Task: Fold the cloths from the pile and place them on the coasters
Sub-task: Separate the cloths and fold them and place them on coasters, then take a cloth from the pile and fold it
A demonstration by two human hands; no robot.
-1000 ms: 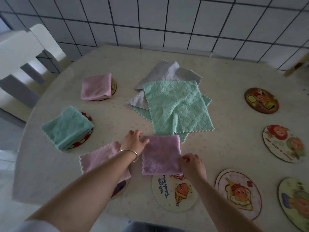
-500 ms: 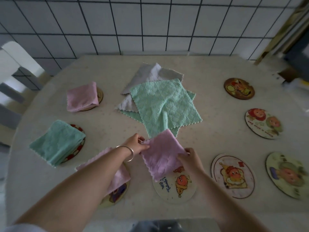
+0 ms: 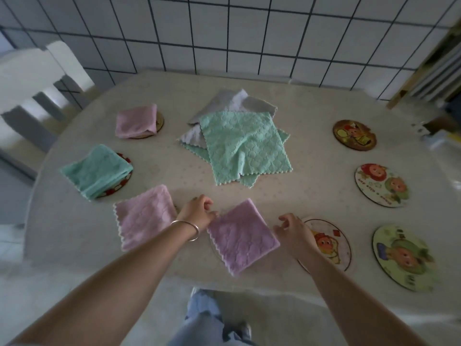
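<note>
The table [image 3: 311, 116] carries the pile of unfolded cloths [image 3: 245, 146] at its middle. Nearer than the pile, the folded purple cloth [image 3: 242, 237], held lifted half a second ago, now lies flat over its coaster [image 3: 215, 248]. The left hand [image 3: 198, 213] still pinches the cloth's far-left corner. The right hand [image 3: 293, 231] has let go, fingers relaxed beside its right edge.

bare table [image 3: 311, 186] between cloth pile [image 3: 244, 146] and right coasters [image 3: 381, 184]

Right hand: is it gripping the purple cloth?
No, the right hand hovers open beside the purple cloth, fingers spread and apart from its edge.
</note>
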